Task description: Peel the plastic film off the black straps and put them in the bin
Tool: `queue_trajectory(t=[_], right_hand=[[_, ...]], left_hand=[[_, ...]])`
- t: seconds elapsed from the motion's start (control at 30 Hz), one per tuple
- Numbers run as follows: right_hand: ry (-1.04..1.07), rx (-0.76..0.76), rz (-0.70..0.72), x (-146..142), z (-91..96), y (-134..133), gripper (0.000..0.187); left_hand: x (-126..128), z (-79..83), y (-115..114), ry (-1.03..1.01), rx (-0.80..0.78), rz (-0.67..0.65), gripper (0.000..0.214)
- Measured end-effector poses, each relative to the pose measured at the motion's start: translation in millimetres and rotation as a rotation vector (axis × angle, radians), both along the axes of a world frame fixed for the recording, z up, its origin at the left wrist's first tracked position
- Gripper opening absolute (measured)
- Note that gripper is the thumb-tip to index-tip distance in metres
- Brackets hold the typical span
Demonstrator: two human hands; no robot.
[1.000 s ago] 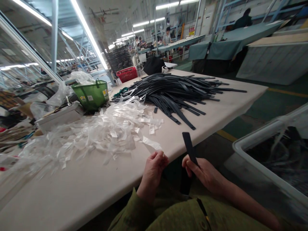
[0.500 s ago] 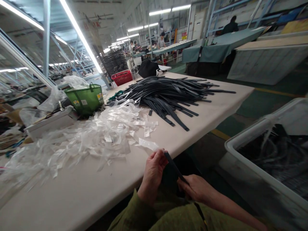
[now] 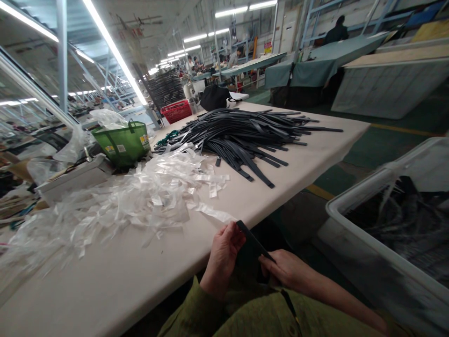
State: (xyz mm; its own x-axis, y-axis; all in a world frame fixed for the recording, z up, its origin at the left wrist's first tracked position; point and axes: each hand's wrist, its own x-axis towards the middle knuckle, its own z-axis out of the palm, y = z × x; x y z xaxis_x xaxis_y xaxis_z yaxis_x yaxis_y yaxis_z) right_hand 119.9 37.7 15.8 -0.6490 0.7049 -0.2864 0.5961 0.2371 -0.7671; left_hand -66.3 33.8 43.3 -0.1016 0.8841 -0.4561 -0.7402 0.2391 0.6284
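My right hand (image 3: 286,267) is closed around a flat dark strap (image 3: 255,242), which slants up and left out of the fist. At the strap's upper end, my left hand (image 3: 225,248) pinches with thumb and fingers. A clear plastic film strip (image 3: 215,213) runs from the table into those left fingertips, right beside the strap's tip; the exact grip is partly hidden. Beyond my hands lies a big pile of similar dark straps (image 3: 242,133) on the pale covered table (image 3: 115,290). Left of it spreads a heap of clear film strips (image 3: 140,201).
A large whitish bin (image 3: 379,252) with dark material inside stands at my right. On the table's far left side are a green bag (image 3: 121,142) and a grey-white box (image 3: 75,178). A red basket (image 3: 176,111) and a black bundle (image 3: 213,97) sit at the back. People work farther off.
The film strip at my left fingertips has shifted slightly right and lies lower. My left fingers sit a little below the strap's tip now. My right hand keeps its hold; the view has tilted slightly.
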Motion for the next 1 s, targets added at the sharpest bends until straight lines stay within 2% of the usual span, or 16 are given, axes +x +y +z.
queue_trajectory(t=[0.3,0.53,0.73,0.93,1.0], right_hand=[[0.042,-0.057,0.017,0.9,-2.9,-2.6,0.081],[0.011,-0.02,0.011,2.4,1.8,-3.6,0.073],[0.004,0.001,0.025,-0.1,-5.9,-1.0,0.068],[0.052,-0.064,0.047,1.4,-5.9,-0.9,0.074],[0.114,-0.161,0.087,2.9,0.9,-1.0,0.077]], left_hand=[[-0.3,-1.4,-1.5,-0.001,0.037,-0.004,0.035],[2.6,-0.8,0.2,-0.023,0.02,-0.004,0.035],[4.6,-2.2,-0.6,-0.023,0.019,0.0,0.036],[4.1,-5.4,0.0,0.007,0.045,-0.013,0.037],[4.0,-5.2,-0.7,0.013,0.06,-0.026,0.036]])
